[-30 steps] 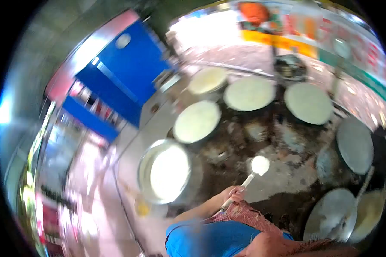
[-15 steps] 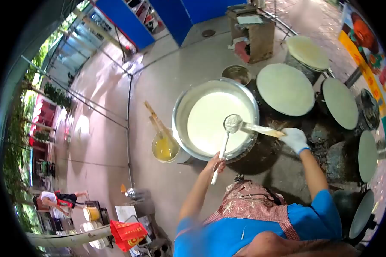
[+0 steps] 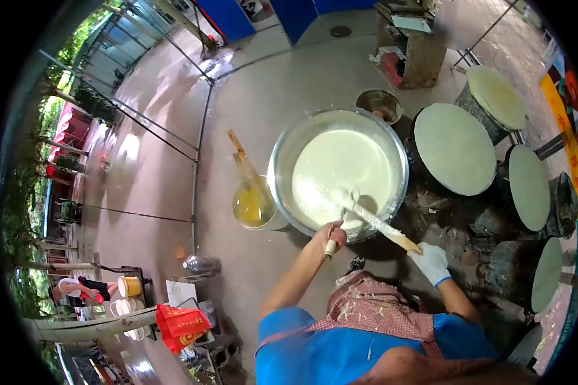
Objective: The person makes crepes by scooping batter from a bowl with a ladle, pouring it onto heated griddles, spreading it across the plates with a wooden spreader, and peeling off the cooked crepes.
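A large metal basin (image 3: pixel 281 135) holds pale batter (image 3: pixel 340 163). My left hand (image 3: pixel 332 236), bare, grips the handle of a ladle (image 3: pixel 342 199) whose bowl is down at the batter's surface. Closed round the light wooden end of a batter-coated stick (image 3: pixel 382 227) is my right hand (image 3: pixel 432 263), in a white glove with a blue cuff. The far end of the stick meets the ladle over the front part of the basin.
Round griddles topped with pale batter sheets (image 3: pixel 455 149) (image 3: pixel 529 187) curve along the right. Left of the basin stands a bucket (image 3: pixel 253 206) of yellow liquid with wooden sticks. A small pot (image 3: pixel 379 106) and a wooden cabinet (image 3: pixel 424 61) are behind. A person (image 3: pixel 77 289) is far left.
The view has swung from the griddles towards the basin. Since half a second ago, the ladle has dropped from above the batter to its surface, and the stick tilts more steeply.
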Action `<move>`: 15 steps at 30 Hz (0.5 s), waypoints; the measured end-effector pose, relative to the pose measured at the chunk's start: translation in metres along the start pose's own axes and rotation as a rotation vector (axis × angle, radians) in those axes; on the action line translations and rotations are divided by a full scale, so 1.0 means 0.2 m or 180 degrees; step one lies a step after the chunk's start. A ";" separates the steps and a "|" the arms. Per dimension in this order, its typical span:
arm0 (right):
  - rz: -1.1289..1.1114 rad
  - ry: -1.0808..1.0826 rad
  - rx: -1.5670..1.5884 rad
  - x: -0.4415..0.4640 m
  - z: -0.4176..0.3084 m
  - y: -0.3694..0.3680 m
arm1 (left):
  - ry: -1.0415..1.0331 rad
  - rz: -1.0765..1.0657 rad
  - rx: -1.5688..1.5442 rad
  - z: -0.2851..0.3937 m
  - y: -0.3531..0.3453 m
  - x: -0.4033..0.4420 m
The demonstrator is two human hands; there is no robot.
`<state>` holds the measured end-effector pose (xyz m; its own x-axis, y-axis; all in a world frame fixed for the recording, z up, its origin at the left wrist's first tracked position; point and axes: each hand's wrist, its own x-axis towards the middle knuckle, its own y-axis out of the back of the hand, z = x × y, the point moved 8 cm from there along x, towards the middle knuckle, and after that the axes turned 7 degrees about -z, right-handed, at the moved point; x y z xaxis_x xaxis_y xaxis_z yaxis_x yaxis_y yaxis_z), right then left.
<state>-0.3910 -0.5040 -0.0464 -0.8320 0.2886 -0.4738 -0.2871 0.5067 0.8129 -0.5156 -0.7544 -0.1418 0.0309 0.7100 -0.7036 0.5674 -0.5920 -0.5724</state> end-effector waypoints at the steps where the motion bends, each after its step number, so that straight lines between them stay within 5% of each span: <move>1: 0.0228 0.0037 0.0084 -0.07 -0.03 0.08 | -0.0375 -0.0094 0.0489 -0.07 -0.17 -0.17; 8: 0.2739 0.1457 0.0354 -0.23 -0.26 0.71 | -0.2175 -0.0719 0.2893 -0.57 -1.02 -1.18; 13: 0.3352 0.1663 0.1447 -0.25 -0.30 1.05 | -0.3441 -0.0906 0.4707 -0.55 -1.36 -1.60; 15: 0.2717 0.1819 0.2043 -0.10 -0.26 0.91 | -0.3568 -0.0799 0.4708 -0.39 -1.31 -1.55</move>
<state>-0.4514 -0.4599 0.1281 -0.7749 0.4082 0.4825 0.6092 0.6859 0.3980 -0.6097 -0.7892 0.2592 -0.7620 0.6366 -0.1187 -0.6261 -0.7711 -0.1157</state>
